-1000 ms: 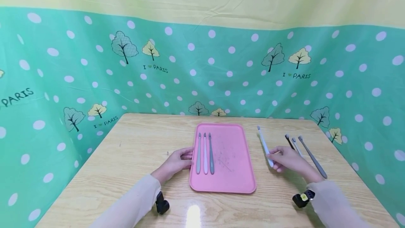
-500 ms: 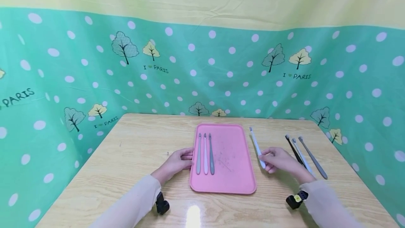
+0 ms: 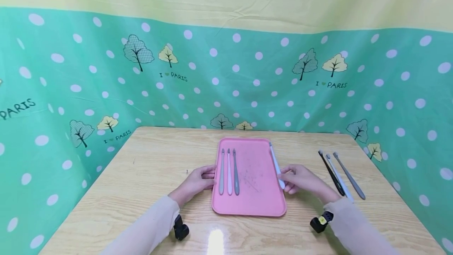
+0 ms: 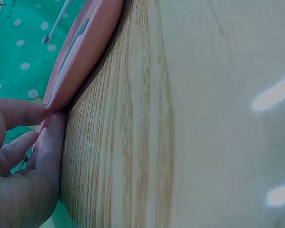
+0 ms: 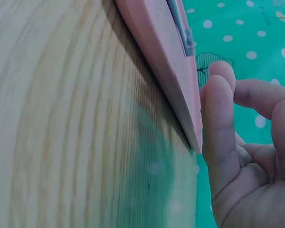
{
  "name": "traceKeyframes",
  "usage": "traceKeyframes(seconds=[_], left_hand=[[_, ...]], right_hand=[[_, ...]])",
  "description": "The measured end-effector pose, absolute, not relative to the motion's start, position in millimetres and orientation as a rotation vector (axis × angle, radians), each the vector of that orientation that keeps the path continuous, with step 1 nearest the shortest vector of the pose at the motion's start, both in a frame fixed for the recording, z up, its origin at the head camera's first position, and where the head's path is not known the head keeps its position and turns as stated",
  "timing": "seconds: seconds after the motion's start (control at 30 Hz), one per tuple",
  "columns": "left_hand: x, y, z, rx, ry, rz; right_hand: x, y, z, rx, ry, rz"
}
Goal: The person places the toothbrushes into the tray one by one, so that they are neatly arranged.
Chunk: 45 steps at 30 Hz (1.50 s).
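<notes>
1. While three toothbrushes (image 3: 229, 174) lie in the pink tray (image 3: 255, 204), the fingers of the left hand (image 3: 195, 183) pinch its left edge.
2. The right hand (image 3: 301, 179) pinches a pale toothbrush (image 3: 275, 163) at the tray's right edge.

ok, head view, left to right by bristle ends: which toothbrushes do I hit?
Slim pale grey-green toothbrush, slim pale pink toothbrush, slim dark grey toothbrush, held slim pale blue toothbrush, slim black toothbrush, loose slim pale blue toothbrush, loose slim grey toothbrush.
</notes>
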<state>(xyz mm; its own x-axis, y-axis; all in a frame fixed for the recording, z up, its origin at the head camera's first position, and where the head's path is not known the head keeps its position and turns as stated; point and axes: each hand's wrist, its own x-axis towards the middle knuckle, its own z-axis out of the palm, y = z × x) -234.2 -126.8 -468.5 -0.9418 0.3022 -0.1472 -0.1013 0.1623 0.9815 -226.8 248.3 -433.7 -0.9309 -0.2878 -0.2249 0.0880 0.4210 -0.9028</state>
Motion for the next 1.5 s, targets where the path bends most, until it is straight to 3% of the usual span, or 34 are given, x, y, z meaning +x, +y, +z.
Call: traceKeyframes(seconds=[1.07,1.5], left_hand=[[-231.3,-125.4,-466.4,0.178,2.149,1.867],[-233.5,-126.7,-468.8,0.185,2.156,1.837]], right_hand=[[-238.3,195.9,-435.6,-0.315,2.296,-1.446],[-241.2,175.0,-441.2,-0.245,2.246,-1.423]])
